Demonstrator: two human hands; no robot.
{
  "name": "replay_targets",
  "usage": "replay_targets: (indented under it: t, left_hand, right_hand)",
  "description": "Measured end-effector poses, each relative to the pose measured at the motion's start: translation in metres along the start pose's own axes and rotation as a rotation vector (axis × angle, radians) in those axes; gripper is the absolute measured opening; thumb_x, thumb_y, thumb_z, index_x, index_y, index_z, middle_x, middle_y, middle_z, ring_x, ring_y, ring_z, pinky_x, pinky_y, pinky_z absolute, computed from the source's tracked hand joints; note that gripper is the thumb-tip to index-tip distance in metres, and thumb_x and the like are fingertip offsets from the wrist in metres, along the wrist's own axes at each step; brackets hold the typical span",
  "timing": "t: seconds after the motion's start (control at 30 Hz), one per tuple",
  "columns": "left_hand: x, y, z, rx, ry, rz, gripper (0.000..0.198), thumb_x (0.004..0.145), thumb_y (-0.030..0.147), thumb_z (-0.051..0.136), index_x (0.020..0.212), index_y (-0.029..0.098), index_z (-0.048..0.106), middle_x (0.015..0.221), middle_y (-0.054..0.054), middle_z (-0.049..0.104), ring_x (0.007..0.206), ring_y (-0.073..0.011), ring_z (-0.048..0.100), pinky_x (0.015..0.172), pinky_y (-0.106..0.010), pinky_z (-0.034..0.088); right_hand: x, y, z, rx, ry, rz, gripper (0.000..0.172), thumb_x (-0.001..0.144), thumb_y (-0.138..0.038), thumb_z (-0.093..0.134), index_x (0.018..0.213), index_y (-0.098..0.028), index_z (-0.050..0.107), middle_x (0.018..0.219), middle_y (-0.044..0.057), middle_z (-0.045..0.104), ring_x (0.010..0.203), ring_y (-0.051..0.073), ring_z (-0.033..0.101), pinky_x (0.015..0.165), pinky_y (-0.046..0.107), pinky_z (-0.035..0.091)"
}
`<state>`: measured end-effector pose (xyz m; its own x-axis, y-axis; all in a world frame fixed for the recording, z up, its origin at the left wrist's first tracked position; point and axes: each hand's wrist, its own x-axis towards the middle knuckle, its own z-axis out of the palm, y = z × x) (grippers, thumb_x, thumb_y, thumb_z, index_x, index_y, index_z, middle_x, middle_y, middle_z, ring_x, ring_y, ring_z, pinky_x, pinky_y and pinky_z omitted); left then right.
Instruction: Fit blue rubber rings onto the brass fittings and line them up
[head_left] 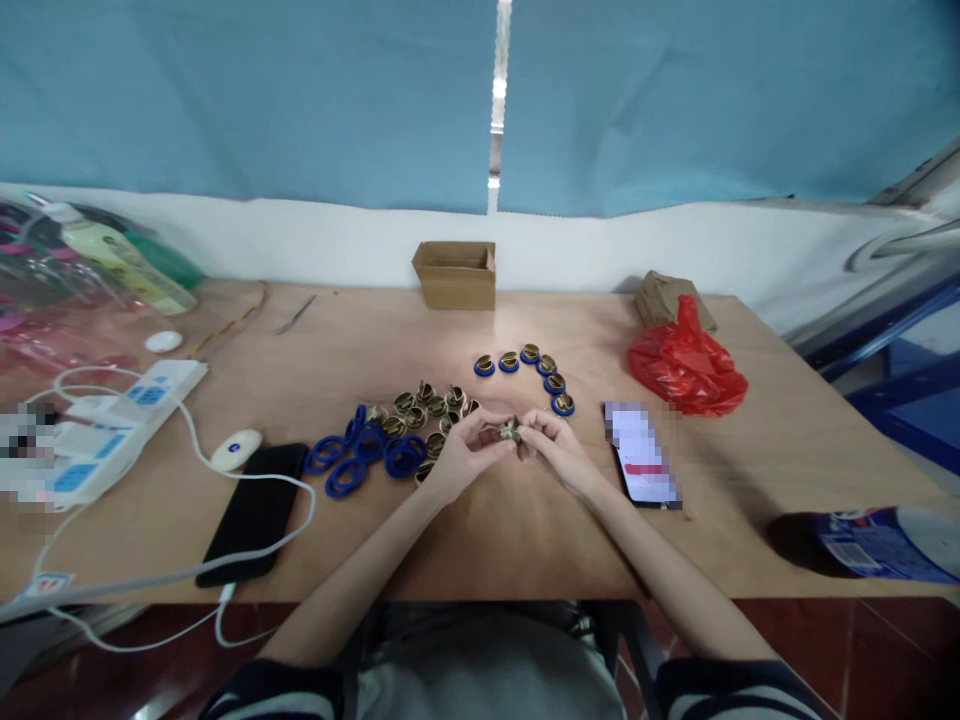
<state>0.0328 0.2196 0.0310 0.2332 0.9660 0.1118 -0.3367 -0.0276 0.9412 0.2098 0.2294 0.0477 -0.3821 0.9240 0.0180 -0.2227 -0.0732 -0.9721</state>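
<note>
Near the middle of the table, my left hand (466,452) and my right hand (556,447) meet around a small brass-coloured metal piece (511,430). Fingertips of both hands pinch it and cover part of it. A pile of similar metal pieces (406,403) lies left of and behind my left hand. Several loose blue rings (346,478) lie at that pile's left side. Behind my right hand, several metal pieces seated on blue rings (554,384) form a curved row.
An open cardboard box (459,290) stands at the back. A lit phone (642,455), a red plastic bag (686,370) and a dark bottle (862,543) are on the right. A black phone (255,513), white cables and a power strip (112,435) lie left.
</note>
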Motion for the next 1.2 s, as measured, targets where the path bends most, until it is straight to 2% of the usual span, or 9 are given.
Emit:
replay_targets:
  t: [0.3,0.47,0.6,0.7,0.83,0.93,1.03,1.2]
  left_hand:
    - [-0.002,0.003,0.001,0.066,-0.003,0.005,0.03,0.078,0.032,0.081,0.103,0.02,0.07,0.1,-0.005,0.071,0.095,-0.0181,0.068,0.088,-0.033,0.055]
    - [-0.001,0.003,0.001,0.054,-0.01,0.026,0.029,0.088,0.04,0.071,0.108,0.019,0.07,0.095,-0.005,0.071,0.082,-0.0161,0.066,0.078,-0.03,0.055]
    - [-0.001,0.003,0.001,0.023,-0.011,-0.001,0.031,0.09,0.044,0.068,0.11,0.02,0.07,0.101,-0.006,0.072,0.085,-0.0166,0.067,0.077,-0.03,0.055]
    - [-0.001,0.002,0.002,0.042,-0.019,0.004,0.03,0.089,0.043,0.069,0.109,0.02,0.07,0.097,-0.006,0.072,0.081,-0.0167,0.068,0.075,-0.03,0.056]
    - [0.0,0.001,0.003,0.099,-0.002,0.024,0.028,0.087,0.039,0.072,0.107,0.019,0.071,0.094,-0.005,0.072,0.083,-0.0177,0.069,0.077,-0.031,0.057]
    - [-0.001,0.0,0.003,0.148,0.009,0.034,0.027,0.083,0.034,0.076,0.105,0.019,0.071,0.099,-0.006,0.072,0.093,-0.0189,0.069,0.086,-0.034,0.057]
    - [-0.002,-0.001,0.006,0.164,0.002,0.026,0.028,0.079,0.029,0.079,0.103,0.018,0.07,0.104,-0.007,0.072,0.101,-0.0204,0.069,0.094,-0.037,0.056]
    - [-0.004,-0.003,0.011,0.18,-0.005,0.023,0.026,0.08,0.027,0.077,0.103,0.018,0.067,0.105,-0.007,0.072,0.103,-0.0202,0.07,0.096,-0.037,0.056]
  right_hand:
    - [0.001,0.001,-0.002,0.068,-0.036,0.024,0.027,0.086,-0.043,0.074,0.078,-0.02,0.061,0.056,-0.007,0.048,0.051,0.01,0.046,0.056,0.026,0.04]
    - [0.0,-0.004,-0.001,-0.001,0.011,-0.006,0.027,0.086,-0.044,0.074,0.083,-0.021,0.061,0.053,-0.008,0.046,0.046,0.009,0.039,0.05,0.025,0.032]
    - [0.0,-0.009,0.002,-0.139,0.112,-0.067,0.027,0.084,-0.043,0.075,0.087,-0.022,0.058,0.055,-0.009,0.043,0.047,0.009,0.036,0.049,0.025,0.027]
    - [0.0,-0.01,0.003,-0.274,0.201,-0.171,0.026,0.086,-0.041,0.074,0.088,-0.023,0.055,0.056,-0.009,0.04,0.05,0.011,0.035,0.051,0.026,0.026]
    - [-0.002,-0.004,0.001,-0.432,0.222,-0.237,0.022,0.088,-0.034,0.07,0.093,-0.025,0.051,0.056,-0.009,0.04,0.05,0.012,0.036,0.051,0.027,0.026]
    - [-0.002,0.002,-0.001,-0.545,0.207,-0.267,0.016,0.087,-0.027,0.067,0.095,-0.025,0.054,0.056,-0.008,0.044,0.051,0.013,0.038,0.053,0.028,0.027]
    - [-0.001,0.003,-0.002,-0.503,0.157,-0.225,0.015,0.086,-0.023,0.066,0.096,-0.025,0.055,0.061,-0.007,0.047,0.052,0.013,0.039,0.053,0.028,0.027]
    - [0.0,0.0,-0.001,-0.308,0.093,-0.148,0.014,0.088,-0.026,0.064,0.095,-0.025,0.052,0.066,-0.006,0.047,0.055,0.013,0.04,0.053,0.026,0.028]
